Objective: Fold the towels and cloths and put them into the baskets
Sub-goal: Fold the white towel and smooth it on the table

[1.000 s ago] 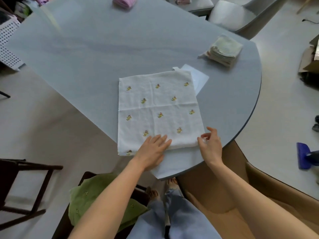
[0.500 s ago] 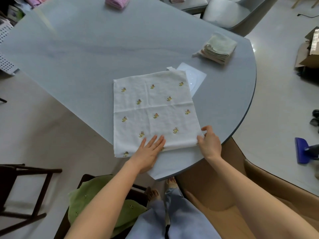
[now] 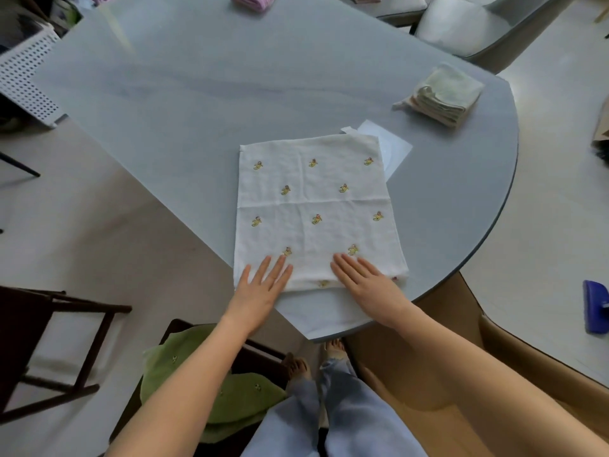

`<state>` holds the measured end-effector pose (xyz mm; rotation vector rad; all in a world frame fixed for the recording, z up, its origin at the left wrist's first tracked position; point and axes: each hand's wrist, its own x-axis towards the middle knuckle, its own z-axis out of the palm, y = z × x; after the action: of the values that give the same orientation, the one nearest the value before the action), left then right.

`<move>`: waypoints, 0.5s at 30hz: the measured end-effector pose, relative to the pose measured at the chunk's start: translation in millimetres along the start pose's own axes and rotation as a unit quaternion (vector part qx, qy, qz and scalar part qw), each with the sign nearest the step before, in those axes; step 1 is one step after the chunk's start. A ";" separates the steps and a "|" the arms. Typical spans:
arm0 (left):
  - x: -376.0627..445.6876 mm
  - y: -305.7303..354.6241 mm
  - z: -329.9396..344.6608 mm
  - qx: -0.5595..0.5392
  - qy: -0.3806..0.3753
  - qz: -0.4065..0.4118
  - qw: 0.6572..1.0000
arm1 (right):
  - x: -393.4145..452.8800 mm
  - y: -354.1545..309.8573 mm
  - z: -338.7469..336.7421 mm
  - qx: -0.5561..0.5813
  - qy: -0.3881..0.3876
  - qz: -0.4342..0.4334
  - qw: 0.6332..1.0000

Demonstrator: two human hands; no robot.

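Fingers (image 3: 273, 268) of the left hand (image 3: 260, 293) are laid straight and slightly spread on the near edge of the white cloth (image 3: 316, 209); those of the right hand (image 3: 365, 283) are held straight and close together on the same edge, just to the right. Nothing is pinched by either hand.

Part of the cloth's near edge is covered by the two palms, and a lower layer of white fabric is seen protruding from under it toward the person, reaching the rim of the grey table (image 3: 197, 94). A white sheet (image 3: 393, 148) is half hidden beneath the cloth's far right corner; what it is cannot be made out. A pink folded item (image 3: 252, 1) beyond the cloth is cut off by the top of the view, and a white perforated basket (image 3: 24, 74) far to the cloth's left is cut off at the frame edge.

The cloth is placed near the table's rounded near edge, its left near corner overhanging the rim. Bare tabletop is seen beyond the cloth and to its left. A stack of folded pale green cloths (image 3: 441, 94) is set beyond and right of the cloth, well apart from it.

The cloth is printed with small yellow figures. Its long axis is directed away from the person, with a crease running across the middle.

A green cloth (image 3: 211, 387) is draped on a dark chair (image 3: 179, 328) below the cloth's near left corner.
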<state>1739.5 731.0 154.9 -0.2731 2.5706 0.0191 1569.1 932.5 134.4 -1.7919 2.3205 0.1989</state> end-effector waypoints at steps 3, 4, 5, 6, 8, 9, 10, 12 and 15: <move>-4.9 2.0 -2.1 0.024 0.013 0.007 1.000 | 1.5 3.2 -6.3 -0.027 -0.012 0.027 0.999; -5.6 2.3 -1.3 0.031 0.018 0.009 0.999 | 4.1 2.2 -6.2 -0.038 -0.017 0.028 0.999; -5.3 2.0 0.0 0.034 0.024 0.008 0.999 | 7.5 0.3 -7.5 -0.052 -0.023 0.036 0.998; -4.2 0.6 1.7 0.035 0.030 0.009 0.999 | 11.1 -1.5 -9.5 -0.063 -0.028 0.047 0.997; -2.7 -3.0 2.2 0.035 0.034 0.019 0.999 | 18.2 -0.9 -10.3 -0.069 -0.036 0.067 0.995; -1.1 -5.0 1.7 0.033 0.034 0.023 0.999 | 20.6 0.6 -11.2 -0.064 -0.048 0.082 0.993; 0.9 -6.9 0.7 0.026 0.037 0.026 0.999 | 21.8 2.6 -10.2 -0.059 -0.064 0.098 0.991; 3.0 -10.0 -4.0 0.002 0.056 0.015 0.998 | 24.1 1.2 -13.2 -0.041 -0.077 0.117 0.989; 3.3 -12.9 -13.2 -0.025 0.045 -0.029 0.998 | 19.2 -2.9 -22.3 -0.022 -0.073 0.125 0.989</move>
<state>1732.4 716.8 164.9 -0.3759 2.6521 0.0507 1565.6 908.6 151.4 -1.4469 2.4442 0.4066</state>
